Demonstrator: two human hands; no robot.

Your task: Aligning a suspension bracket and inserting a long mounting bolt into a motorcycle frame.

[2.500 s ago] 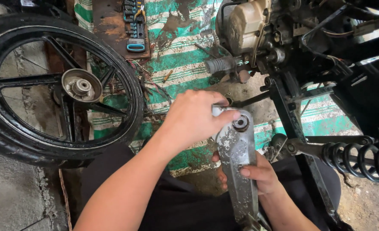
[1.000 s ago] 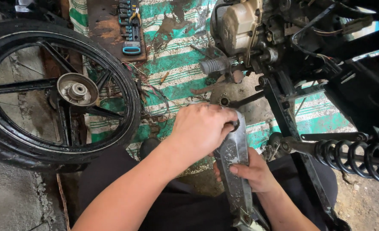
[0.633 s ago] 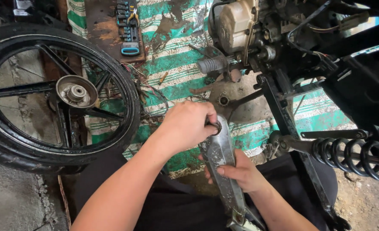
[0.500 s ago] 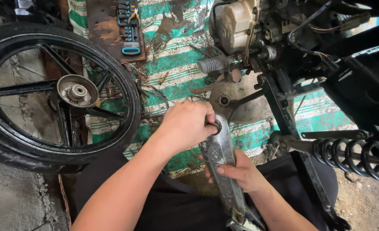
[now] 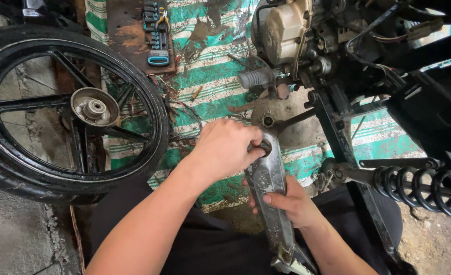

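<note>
Blue-edged tool rack (image 5: 156, 35) at 12 o'clock on green-striped mat (image 5: 210, 76). Left hand (image 5: 225, 147) clenched over top eye of metal arm (image 5: 271, 203); right hand (image 5: 291, 203) grips shaft. Fingertip contact probably inside eye. Arm shifted left since 2.5 s earlier.

One head-worn camera only, looking steeply down from close above the seated person's lap. It faces forward over the striped mat (image 5: 210, 97), with the wheel (image 5: 67, 109) at frame left and the motorcycle frame (image 5: 347, 76) at frame right.
</note>
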